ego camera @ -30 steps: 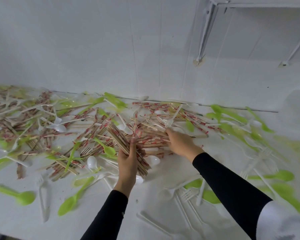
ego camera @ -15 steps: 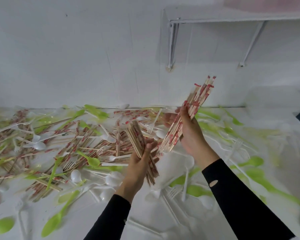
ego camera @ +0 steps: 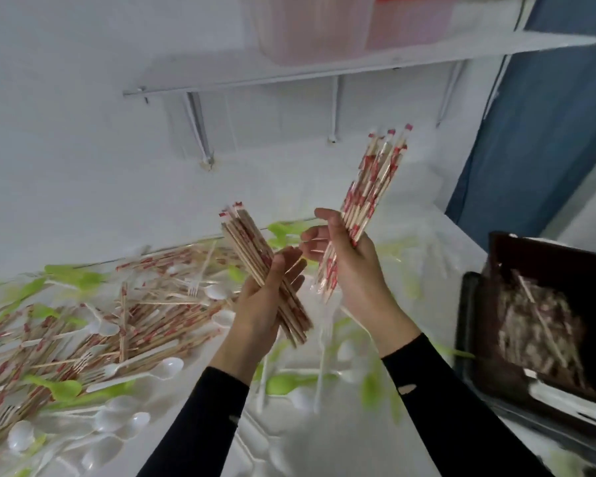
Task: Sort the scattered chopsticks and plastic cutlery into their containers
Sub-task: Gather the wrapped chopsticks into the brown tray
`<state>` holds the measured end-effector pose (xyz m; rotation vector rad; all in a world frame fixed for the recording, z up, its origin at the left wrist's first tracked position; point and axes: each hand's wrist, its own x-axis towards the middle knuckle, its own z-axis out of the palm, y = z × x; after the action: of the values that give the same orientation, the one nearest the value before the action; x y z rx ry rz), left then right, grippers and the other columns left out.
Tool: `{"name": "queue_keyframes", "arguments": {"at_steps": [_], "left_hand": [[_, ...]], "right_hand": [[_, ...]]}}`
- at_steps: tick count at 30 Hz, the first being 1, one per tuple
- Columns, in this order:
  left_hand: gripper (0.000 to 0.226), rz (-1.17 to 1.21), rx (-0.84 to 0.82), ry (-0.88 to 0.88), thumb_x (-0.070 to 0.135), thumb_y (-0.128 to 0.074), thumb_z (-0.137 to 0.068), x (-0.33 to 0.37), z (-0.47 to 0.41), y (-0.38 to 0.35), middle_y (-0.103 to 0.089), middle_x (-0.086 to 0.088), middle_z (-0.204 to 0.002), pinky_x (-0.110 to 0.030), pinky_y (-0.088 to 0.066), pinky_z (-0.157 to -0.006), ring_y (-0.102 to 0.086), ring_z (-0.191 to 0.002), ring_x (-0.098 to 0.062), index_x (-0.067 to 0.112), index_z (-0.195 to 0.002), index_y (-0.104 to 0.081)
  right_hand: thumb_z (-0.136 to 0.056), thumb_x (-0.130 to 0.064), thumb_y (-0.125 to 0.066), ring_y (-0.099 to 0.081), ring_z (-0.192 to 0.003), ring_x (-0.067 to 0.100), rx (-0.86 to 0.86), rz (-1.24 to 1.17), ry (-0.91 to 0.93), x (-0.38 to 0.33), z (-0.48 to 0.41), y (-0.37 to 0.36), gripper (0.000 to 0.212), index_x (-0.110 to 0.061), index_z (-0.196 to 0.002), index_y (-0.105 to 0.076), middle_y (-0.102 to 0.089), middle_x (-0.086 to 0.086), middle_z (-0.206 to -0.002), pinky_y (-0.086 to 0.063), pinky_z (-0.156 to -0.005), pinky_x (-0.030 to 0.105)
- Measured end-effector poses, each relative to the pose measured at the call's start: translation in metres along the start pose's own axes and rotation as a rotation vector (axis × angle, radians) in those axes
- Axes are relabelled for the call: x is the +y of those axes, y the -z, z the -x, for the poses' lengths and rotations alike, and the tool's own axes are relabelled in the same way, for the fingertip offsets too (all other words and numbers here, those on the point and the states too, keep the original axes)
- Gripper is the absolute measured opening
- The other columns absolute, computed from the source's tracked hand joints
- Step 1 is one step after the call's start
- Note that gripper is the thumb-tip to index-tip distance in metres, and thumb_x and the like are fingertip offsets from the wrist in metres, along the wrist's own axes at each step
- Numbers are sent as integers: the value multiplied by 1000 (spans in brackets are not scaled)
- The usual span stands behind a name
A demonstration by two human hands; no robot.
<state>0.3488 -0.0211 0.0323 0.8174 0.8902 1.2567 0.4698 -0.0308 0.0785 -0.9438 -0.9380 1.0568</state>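
My left hand (ego camera: 265,304) grips a bundle of wrapped chopsticks (ego camera: 251,246) that slants up to the left, held above the white table (ego camera: 324,442). My right hand (ego camera: 348,263) holds a second bundle of red-printed chopsticks (ego camera: 375,180) pointing up and to the right. Both bundles are raised in the air, side by side at the middle of the view. On the table at the left lies a pile of scattered chopsticks (ego camera: 117,325), white spoons (ego camera: 167,368) and forks, and green spoons (ego camera: 62,389). A dark box (ego camera: 516,256) at the right edge holds chopsticks.
A white shelf (ego camera: 324,63) on brackets hangs on the wall above, with a translucent tub (ego camera: 310,29) on it. A blue panel (ego camera: 544,115) stands at the right. More white and green cutlery (ego camera: 300,380) lies on the table beneath my hands.
Both hands have lifted their chopstick bundles off the pile and carried them up and to the right. The view has swung right, bringing the dark box into sight.
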Motion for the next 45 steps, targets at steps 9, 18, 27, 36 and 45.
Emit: {"name": "queue_keyframes", "arguments": {"at_steps": [9, 18, 27, 36, 45], "left_hand": [[18, -154, -410, 23, 23, -57, -99, -58, 9, -223, -73, 6, -83, -26, -45, -57, -50, -57, -10, 19, -115, -64], [14, -626, -581, 345, 9, -54, -96, -184, 11, -305, -70, -14, -96, -37, -56, -85, -67, -92, -30, 7, -102, -66], [46, -930, -582, 422, 32, -54, -98, -206, 8, -310, -54, -2, -130, -32, -45, -101, -53, -120, -22, 20, -141, -42], [33, -1000, -693, 463, 25, -46, -93, -230, -21, -337, -69, -15, -111, -42, -50, -100, -63, -109, -33, 11, -112, -68], [70, -1314, -423, 354, 37, -59, -95, -248, -49, -346, -44, -18, -146, -32, -34, -110, -43, -135, -31, -5, -144, -34]], "right_hand": [[-105, -15, -43, -53, -54, 10, 480, 236, 25, -81, 38, 203, 24, -22, -126, -49, -60, 1, -74, -47, -52, 23], [-78, -35, -52, -65, -91, 30, 552, 765, -484, -71, 77, 336, 45, -3, -111, -49, -62, 13, -98, -57, -79, 46], [-99, -29, -51, -44, -132, 33, 380, 888, -688, -49, 75, 351, 79, -9, -156, 0, -30, 19, -154, -39, -93, 26], [-101, -29, -42, -55, -113, 37, 218, 1071, -695, -48, 75, 348, 43, -12, -141, -41, -30, 17, -146, -47, -96, 40], [-103, -26, -39, -59, -108, 37, 228, 1060, -671, -44, 77, 349, 42, -14, -143, -39, -22, 15, -153, -50, -90, 39]]}}
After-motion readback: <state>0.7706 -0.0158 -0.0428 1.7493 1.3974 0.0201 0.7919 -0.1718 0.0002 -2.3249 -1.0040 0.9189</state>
